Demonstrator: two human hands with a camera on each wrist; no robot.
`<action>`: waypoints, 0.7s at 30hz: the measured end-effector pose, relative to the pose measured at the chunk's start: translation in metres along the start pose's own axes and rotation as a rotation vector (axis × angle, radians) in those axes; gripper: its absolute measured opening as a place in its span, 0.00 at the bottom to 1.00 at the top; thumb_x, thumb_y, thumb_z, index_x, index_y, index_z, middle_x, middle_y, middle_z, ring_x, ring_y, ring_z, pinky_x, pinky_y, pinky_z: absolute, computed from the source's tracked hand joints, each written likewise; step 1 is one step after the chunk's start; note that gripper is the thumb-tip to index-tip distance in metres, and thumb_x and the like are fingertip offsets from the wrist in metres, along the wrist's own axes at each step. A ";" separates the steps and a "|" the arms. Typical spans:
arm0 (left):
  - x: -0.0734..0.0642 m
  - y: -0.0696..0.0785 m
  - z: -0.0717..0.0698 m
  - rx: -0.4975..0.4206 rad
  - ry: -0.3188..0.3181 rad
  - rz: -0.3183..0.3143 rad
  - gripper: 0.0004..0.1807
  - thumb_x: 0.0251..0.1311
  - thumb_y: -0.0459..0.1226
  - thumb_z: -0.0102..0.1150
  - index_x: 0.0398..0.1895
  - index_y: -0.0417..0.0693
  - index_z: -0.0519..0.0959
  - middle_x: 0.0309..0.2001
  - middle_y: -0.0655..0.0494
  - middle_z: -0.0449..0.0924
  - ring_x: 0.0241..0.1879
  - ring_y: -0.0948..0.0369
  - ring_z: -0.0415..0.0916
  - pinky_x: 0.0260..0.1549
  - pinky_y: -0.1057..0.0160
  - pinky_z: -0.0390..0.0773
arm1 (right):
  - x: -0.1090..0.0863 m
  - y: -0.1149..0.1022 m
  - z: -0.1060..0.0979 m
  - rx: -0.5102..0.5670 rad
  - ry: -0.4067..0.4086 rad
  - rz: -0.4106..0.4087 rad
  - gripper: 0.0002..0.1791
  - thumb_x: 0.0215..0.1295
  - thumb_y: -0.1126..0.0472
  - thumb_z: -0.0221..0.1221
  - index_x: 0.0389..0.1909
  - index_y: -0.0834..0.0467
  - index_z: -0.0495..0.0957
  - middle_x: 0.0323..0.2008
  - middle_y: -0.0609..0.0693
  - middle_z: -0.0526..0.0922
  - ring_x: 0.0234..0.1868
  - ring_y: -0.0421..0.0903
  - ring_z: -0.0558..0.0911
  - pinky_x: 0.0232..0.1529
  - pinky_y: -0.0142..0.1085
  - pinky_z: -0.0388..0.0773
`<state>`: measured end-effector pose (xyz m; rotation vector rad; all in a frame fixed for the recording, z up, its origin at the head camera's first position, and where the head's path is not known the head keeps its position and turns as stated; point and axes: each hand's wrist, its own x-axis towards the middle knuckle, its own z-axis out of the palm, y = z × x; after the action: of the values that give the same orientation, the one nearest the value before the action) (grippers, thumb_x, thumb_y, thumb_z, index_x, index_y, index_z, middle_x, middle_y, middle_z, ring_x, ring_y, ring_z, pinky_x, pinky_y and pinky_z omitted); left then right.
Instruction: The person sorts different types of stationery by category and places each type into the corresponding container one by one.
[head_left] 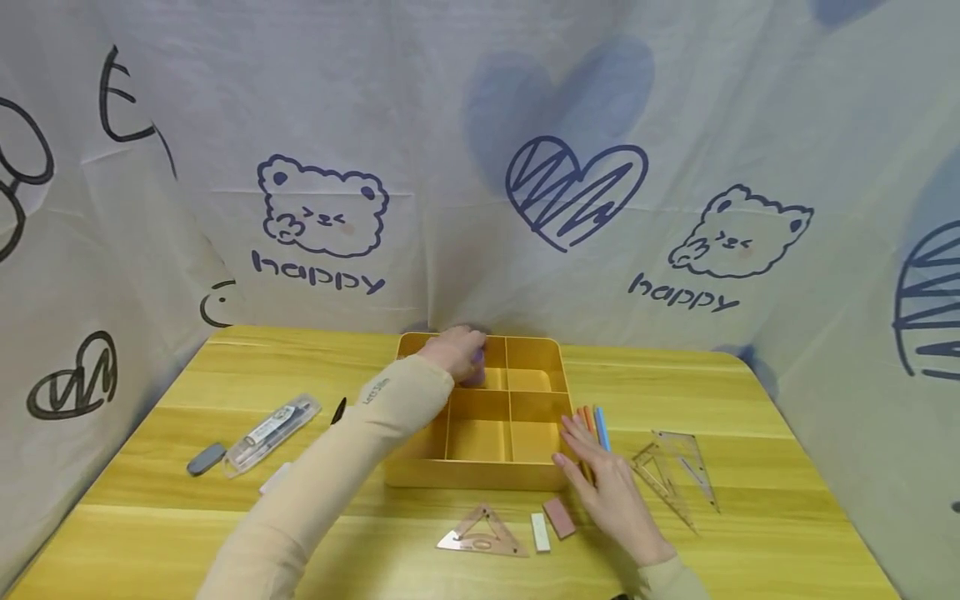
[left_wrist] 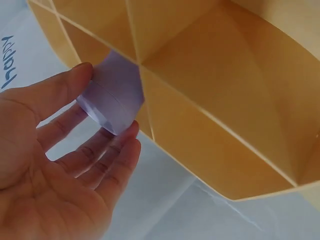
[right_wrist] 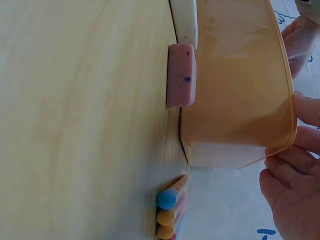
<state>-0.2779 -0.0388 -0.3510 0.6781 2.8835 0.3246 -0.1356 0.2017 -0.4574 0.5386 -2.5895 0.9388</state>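
Observation:
A yellow divided storage box [head_left: 480, 476] sits on the table with its compartments facing up. My left hand [head_left: 455, 350] reaches into a back compartment, pinching a smooth purple object [left_wrist: 114, 95] with a rounded side between thumb and fingers. Its lower part is hidden inside the box in the left wrist view, and its exact kind I cannot tell. At the box's front right corner, my right hand [head_left: 609, 487] rests against the rim with fairly straight fingers. Below that hand, in the right wrist view, a pink eraser [right_wrist: 181, 76] lies close to the box wall.
Colored pens [head_left: 602, 428] lie right of the box, near clear set squares [head_left: 693, 467]. In front are a pinkish triangle ruler [head_left: 480, 543] and a white eraser [head_left: 540, 532]. A clear pencil case [head_left: 273, 435] and a grey oval item [head_left: 206, 458] lie left. Printed cloth [head_left: 450, 208] hangs behind.

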 end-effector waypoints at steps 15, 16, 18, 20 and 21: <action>0.013 0.007 0.019 0.105 -0.060 -0.050 0.21 0.62 0.33 0.58 0.58 0.56 0.83 0.61 0.48 0.82 0.62 0.49 0.77 0.65 0.48 0.73 | -0.001 -0.002 0.000 0.007 -0.012 0.006 0.23 0.72 0.61 0.59 0.61 0.73 0.75 0.68 0.65 0.72 0.70 0.65 0.70 0.66 0.56 0.69; 0.013 0.006 0.020 0.102 -0.069 -0.054 0.21 0.63 0.33 0.58 0.58 0.55 0.83 0.61 0.48 0.81 0.63 0.48 0.77 0.67 0.48 0.71 | -0.001 -0.002 0.000 0.008 -0.012 0.006 0.23 0.72 0.61 0.59 0.61 0.73 0.75 0.68 0.65 0.72 0.70 0.65 0.70 0.66 0.56 0.69; 0.013 0.006 0.021 0.097 -0.077 -0.062 0.21 0.63 0.33 0.58 0.59 0.55 0.82 0.62 0.48 0.80 0.63 0.48 0.77 0.69 0.48 0.70 | -0.001 -0.002 0.000 0.005 -0.012 0.008 0.23 0.72 0.61 0.59 0.60 0.73 0.75 0.68 0.65 0.72 0.70 0.65 0.70 0.66 0.56 0.69; 0.013 0.006 0.022 0.093 -0.079 -0.066 0.21 0.64 0.33 0.59 0.60 0.55 0.82 0.63 0.48 0.80 0.63 0.47 0.77 0.70 0.49 0.69 | -0.001 -0.002 0.000 0.003 -0.010 0.008 0.23 0.72 0.61 0.59 0.60 0.73 0.75 0.68 0.65 0.72 0.70 0.65 0.69 0.66 0.56 0.69; 0.013 0.006 0.022 0.090 -0.077 -0.068 0.21 0.63 0.33 0.60 0.60 0.55 0.82 0.63 0.48 0.80 0.63 0.47 0.77 0.70 0.49 0.69 | -0.001 -0.002 0.000 0.002 -0.010 0.009 0.23 0.72 0.61 0.59 0.60 0.73 0.75 0.68 0.65 0.72 0.70 0.64 0.70 0.66 0.56 0.69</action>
<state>-0.2826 -0.0242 -0.3722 0.5919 2.8537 0.1574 -0.1343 0.2010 -0.4567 0.5340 -2.6019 0.9435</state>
